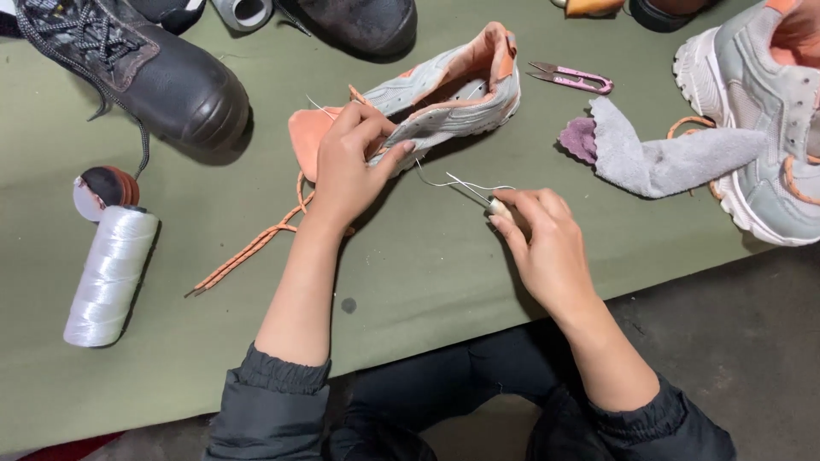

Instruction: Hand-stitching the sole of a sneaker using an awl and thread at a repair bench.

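A green cloth covers the work surface, and a dark bare floor shows beyond its near edge on the right. In the middle of the cloth lies a grey and salmon shoe, on its side with the opening turned up and away. The left hand grips the shoe's near end, fingers curled over the upper and thumb pressed against the sole edge, closed firmly on it. An orange lace trails from the shoe down to the left across the cloth.

The right hand sits just beside the shoe, to its right and nearer the person. Its fingers are pinched shut round a small pale handle, an awl, whose thin metal point aims up-left toward the sole. A white thread runs from the shoe's edge to the awl tip.

At the left edge a spool of white thread lies on its side, with a small round tin touching its far end. Above them stands a black boot with dark laces. To the right of the shoe rest pink snips, and below them a grey insole with a purple tip. The matching second shoe lies at the right edge, partly on the insole. More dark footwear lines the top edge, cut off by the frame.
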